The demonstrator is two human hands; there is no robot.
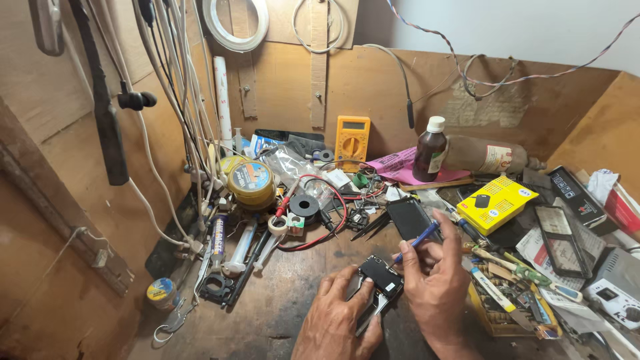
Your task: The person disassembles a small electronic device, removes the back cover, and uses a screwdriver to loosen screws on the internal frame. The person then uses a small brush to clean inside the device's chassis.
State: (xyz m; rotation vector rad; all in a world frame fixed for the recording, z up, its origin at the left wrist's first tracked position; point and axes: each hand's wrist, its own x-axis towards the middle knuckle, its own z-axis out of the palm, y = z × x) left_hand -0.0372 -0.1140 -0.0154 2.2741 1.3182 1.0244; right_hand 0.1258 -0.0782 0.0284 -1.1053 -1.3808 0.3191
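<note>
At the near middle of the cluttered wooden bench [280, 313], an opened phone [377, 283] is gripped by the left hand [340, 320], while a blue-handled tool [417, 243], probably a small screwdriver, is pinched in the right hand [437, 280] above it.

Soft, even daylight fills the scene, brightest on the pale wall [533, 27] at upper right. Shadows are faint. Focus is sharp throughout; wide-angle distortion bends the edges.
</note>
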